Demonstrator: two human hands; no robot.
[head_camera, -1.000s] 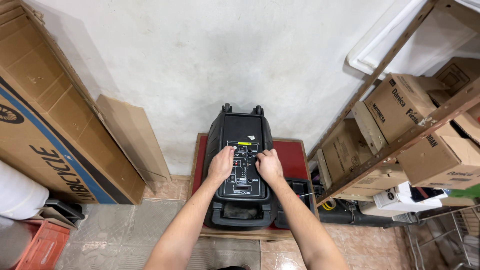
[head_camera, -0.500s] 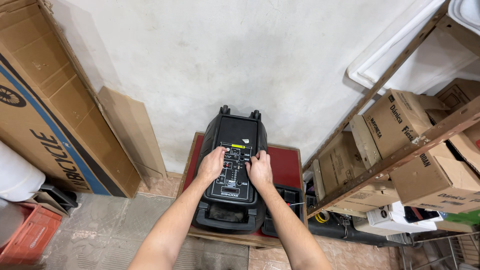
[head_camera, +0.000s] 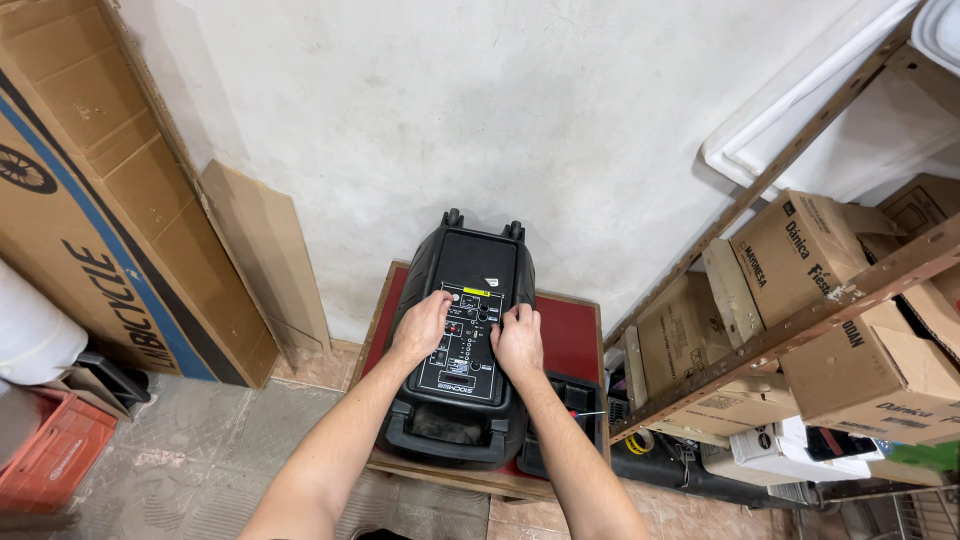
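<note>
A tall brown cardboard box with a blue stripe (head_camera: 80, 210) leans left; several brown cardboard cartons (head_camera: 800, 250) fill the right shelves.

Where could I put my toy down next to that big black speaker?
Bare red tabletop shows right of the speaker, behind a small black box. The floor tiles left are open. Cardboard boxes crowd the shelves; both hands cover the panel.
</note>
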